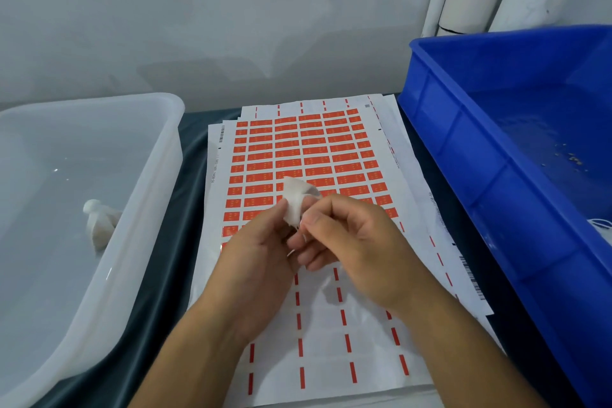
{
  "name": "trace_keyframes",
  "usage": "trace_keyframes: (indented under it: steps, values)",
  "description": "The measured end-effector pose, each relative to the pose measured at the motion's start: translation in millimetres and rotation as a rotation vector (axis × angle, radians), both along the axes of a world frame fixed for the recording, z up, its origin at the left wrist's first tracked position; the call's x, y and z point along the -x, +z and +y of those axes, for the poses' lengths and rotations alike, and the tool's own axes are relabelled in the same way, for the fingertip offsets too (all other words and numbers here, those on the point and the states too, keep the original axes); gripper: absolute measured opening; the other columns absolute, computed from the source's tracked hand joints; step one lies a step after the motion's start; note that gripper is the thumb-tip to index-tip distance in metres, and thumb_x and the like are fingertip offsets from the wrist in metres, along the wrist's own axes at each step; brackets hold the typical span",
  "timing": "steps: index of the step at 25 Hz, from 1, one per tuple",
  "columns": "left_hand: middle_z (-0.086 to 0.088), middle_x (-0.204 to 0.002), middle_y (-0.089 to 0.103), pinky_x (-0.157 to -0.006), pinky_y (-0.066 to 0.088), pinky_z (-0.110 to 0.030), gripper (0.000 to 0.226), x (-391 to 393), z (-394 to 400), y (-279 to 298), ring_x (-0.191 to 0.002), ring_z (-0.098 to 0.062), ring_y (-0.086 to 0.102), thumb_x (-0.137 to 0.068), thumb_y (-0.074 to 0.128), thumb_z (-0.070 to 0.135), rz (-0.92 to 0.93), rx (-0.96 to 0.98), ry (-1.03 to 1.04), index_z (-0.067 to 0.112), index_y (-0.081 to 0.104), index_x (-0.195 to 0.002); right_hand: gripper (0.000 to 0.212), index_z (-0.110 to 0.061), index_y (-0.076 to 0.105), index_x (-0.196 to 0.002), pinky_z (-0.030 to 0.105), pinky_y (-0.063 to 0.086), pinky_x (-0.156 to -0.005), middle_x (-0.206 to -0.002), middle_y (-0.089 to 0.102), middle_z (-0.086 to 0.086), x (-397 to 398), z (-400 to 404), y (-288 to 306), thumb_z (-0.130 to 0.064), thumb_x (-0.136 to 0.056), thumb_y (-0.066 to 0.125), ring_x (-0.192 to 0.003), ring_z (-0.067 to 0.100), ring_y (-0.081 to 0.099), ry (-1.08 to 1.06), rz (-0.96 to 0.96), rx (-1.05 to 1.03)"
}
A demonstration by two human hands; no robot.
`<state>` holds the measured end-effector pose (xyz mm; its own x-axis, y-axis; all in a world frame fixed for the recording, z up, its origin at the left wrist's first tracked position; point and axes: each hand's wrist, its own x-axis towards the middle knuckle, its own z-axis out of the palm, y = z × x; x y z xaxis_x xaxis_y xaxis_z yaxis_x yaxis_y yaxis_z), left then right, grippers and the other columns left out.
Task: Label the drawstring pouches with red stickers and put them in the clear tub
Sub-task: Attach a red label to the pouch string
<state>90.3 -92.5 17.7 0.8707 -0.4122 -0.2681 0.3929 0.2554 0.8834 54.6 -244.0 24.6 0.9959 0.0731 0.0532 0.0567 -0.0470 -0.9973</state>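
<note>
Hands: both met over the middle of the sheet, left hand point(261, 252) and right hand point(351, 242) pressed close, fingertips touching around one small white drawstring pouch point(295, 200).
Left grip: thumb and fingers pinched the pouch's lower left edge.
Right grip: thumb and forefinger pinched its right side; the other fingers were curled under, and what they held, if anything, could not be told.
Sticker on pouch: none could be seen from this side; the label step looked unfinished, as a judgement.
Risk, pouch: the cloth was soft and crumpled, so a label pressed on a fold would likely wrinkle or lift at a corner.
Risk, cord: a thin white cord seemed to hang below the fingers; it could catch under a label or snag on a finger.
Sticker sheet point(308, 156): it lay flat on the table beneath the hands, on a stack of similar sheets; near rows were already stripped to the backing, far rows full of red stickers point(288, 142).
Risk, sheet: peeling one-handed could drag the loose top sheet or tear a neighbouring label.
Clear tub point(99, 275): to the left, just beside the sheets, with one finished-looking pouch point(99, 222) on its floor.
Risk, tub: a careless toss could hit the near wall and drop onto the dark cloth.
Blue crate point(496, 159): to the right, nearly bare, something white at its near corner; mixing labelled with unlabelled stock there was possible.
</note>
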Motion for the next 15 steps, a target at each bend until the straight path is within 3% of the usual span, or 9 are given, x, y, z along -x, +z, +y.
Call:
trace_keyframes:
  steps: [2, 7, 10, 12, 15]
  values:
    - [-0.012, -0.117, 0.073, -0.094, 0.057, -0.04, 0.046, -1.4, 1.5, -0.9, -0.113, -0.026, 0.069, -0.105, 0.04, 0.045, 0.008, 0.007, 0.031, 0.02, 0.078, -0.101, 0.01, -0.015, 0.071, -0.099, 0.027, 0.062, -0.072, -0.089, 0.078, 0.001, -1.5, -0.2, -2.1, -0.022, -0.1, 0.063, -0.081, 0.021, 0.076, 0.001, 0.054, -0.024]
    - [-0.006, -0.118, 0.074, -0.09, 0.056, -0.036, 0.039, -3.5, 0.4, -0.7, -0.112, -0.022, 0.07, -0.105, 0.039, 0.044, -0.045, -0.054, 0.105, 0.024, 0.069, -0.119, 0.012, -0.023, 0.075, -0.095, 0.025, 0.059, -0.069, -0.096, 0.078, 0.004, -5.4, -2.1, -5.1, -0.013, -0.095, 0.069, -0.08, 0.018, 0.075, -0.162, 0.209, -0.276]
    - [0.003, -0.115, 0.076, -0.096, 0.052, -0.038, 0.04, -1.4, -2.2, -3.0, -0.112, -0.017, 0.07, -0.108, 0.038, 0.042, -0.086, -0.121, 0.098, 0.037, 0.078, -0.103, 0.014, -0.026, 0.075, -0.092, 0.022, 0.055, -0.063, -0.097, 0.078, 0.007, -6.4, -3.7, -3.6, -0.014, -0.096, 0.068, -0.073, 0.013, 0.07, -0.243, 0.257, -0.413]
    - [0.012, -0.111, 0.076, -0.091, 0.054, -0.033, 0.038, -0.2, -3.5, -2.6, -0.11, -0.01, 0.07, -0.107, 0.042, 0.042, -0.117, -0.142, 0.056, 0.051, 0.076, -0.093, 0.012, -0.028, 0.075, -0.093, 0.021, 0.054, -0.063, -0.097, 0.078, 0.004, -6.7, -5.2, -3.0, -0.018, -0.095, 0.069, -0.072, 0.011, 0.068, -0.298, 0.253, -0.433]
    - [0.014, -0.102, 0.077, -0.076, 0.059, -0.023, 0.024, -3.1, -5.2, -7.6, -0.1, -0.006, 0.073, -0.105, 0.052, 0.034, -0.091, -0.294, 0.066, 0.032, 0.075, -0.1, 0.009, -0.03, 0.073, -0.097, 0.019, 0.055, -0.066, -0.097, 0.078, -0.005, -5.6, -8.0, -1.8, -0.023, -0.096, 0.068, -0.075, 0.01, 0.071, -0.353, 0.16, -0.306]
